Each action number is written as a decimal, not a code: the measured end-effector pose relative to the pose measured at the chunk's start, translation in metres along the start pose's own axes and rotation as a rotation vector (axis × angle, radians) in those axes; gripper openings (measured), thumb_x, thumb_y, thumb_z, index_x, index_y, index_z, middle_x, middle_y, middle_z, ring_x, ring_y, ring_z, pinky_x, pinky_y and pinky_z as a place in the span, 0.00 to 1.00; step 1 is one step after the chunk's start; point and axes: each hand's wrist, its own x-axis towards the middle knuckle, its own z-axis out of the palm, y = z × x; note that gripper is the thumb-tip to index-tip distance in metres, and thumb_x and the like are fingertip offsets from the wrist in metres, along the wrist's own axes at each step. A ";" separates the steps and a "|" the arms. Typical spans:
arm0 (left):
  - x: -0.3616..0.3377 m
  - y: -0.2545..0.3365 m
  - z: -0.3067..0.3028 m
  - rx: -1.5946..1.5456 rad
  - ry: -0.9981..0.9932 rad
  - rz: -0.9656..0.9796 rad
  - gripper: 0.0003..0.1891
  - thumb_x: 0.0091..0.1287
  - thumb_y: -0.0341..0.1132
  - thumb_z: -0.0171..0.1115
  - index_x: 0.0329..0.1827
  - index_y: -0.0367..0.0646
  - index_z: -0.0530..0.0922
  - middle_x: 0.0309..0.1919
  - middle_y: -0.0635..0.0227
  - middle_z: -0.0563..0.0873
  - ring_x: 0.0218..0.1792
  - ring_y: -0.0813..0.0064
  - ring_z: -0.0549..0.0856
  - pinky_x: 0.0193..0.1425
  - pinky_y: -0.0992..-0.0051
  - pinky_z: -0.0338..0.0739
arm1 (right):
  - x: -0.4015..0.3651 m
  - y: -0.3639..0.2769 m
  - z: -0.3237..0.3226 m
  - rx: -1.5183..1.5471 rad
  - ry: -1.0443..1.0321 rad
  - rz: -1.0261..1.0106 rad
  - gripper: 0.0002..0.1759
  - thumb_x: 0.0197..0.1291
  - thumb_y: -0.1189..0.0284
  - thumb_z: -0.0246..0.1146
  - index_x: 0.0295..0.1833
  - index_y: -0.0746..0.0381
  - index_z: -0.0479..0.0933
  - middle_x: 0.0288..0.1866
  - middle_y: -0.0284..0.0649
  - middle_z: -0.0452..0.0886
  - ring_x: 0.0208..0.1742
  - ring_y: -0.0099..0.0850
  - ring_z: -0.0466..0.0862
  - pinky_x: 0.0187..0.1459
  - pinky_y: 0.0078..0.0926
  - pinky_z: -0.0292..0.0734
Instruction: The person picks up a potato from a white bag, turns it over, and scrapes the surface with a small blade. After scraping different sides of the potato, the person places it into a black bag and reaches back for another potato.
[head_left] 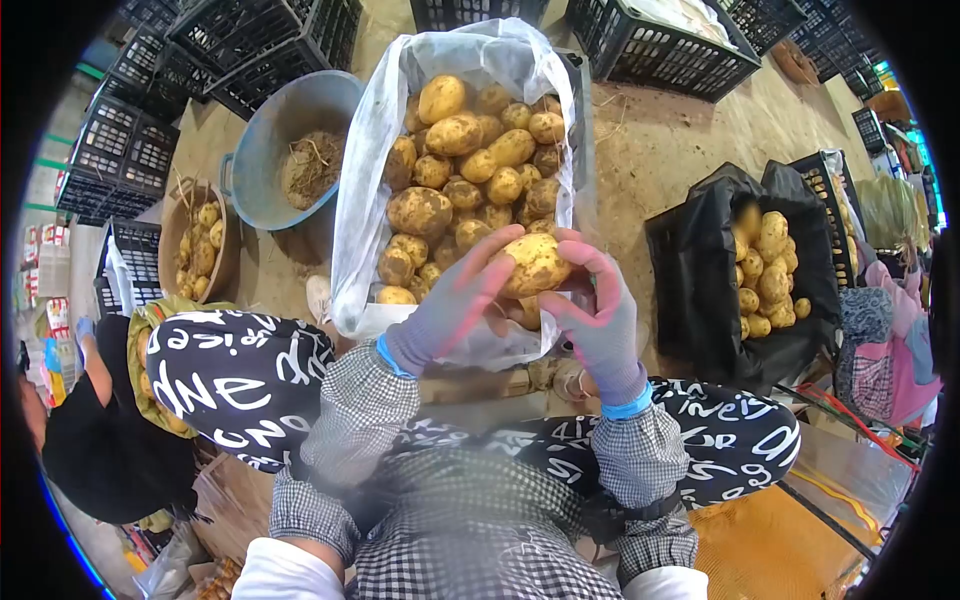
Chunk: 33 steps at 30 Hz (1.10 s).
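A large potato (535, 266) with brown soil patches is held up between both hands, over the near end of a crate lined with white plastic (365, 215). My left hand (455, 295), in a grey and pink glove, has its fingers against the potato's left side. On the other side my right hand (600, 300), gloved the same way, grips it between thumb and fingers. Many soil-marked potatoes (455, 135) fill the crate below and beyond my hands.
Left of the crate stand a blue tub (255, 110) with dry debris and a brown basket (170, 250) of potatoes. A black-lined crate (690, 270) of potatoes is on the right. Stacked black crates (120, 150) line the back. Another person in black (110, 440) is at the left.
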 end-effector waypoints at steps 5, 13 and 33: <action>-0.003 -0.003 -0.002 -0.049 0.034 0.048 0.26 0.79 0.51 0.50 0.70 0.43 0.72 0.47 0.68 0.84 0.41 0.79 0.84 0.33 0.82 0.80 | -0.003 0.003 0.007 0.198 -0.082 0.148 0.46 0.56 0.68 0.77 0.75 0.68 0.62 0.67 0.41 0.73 0.65 0.28 0.76 0.64 0.28 0.75; 0.000 -0.026 -0.008 -0.012 0.133 0.094 0.27 0.78 0.52 0.51 0.68 0.40 0.72 0.49 0.66 0.84 0.44 0.76 0.86 0.44 0.75 0.84 | 0.001 -0.004 0.016 0.180 -0.073 0.212 0.40 0.66 0.58 0.69 0.75 0.70 0.62 0.64 0.44 0.76 0.62 0.29 0.79 0.62 0.26 0.76; -0.001 -0.037 0.014 -0.395 -0.002 -0.061 0.32 0.78 0.57 0.48 0.75 0.42 0.64 0.61 0.60 0.77 0.56 0.70 0.83 0.52 0.72 0.83 | 0.005 0.012 0.017 -0.364 0.310 0.154 0.22 0.77 0.59 0.51 0.47 0.66 0.81 0.27 0.31 0.78 0.27 0.14 0.75 0.26 0.17 0.71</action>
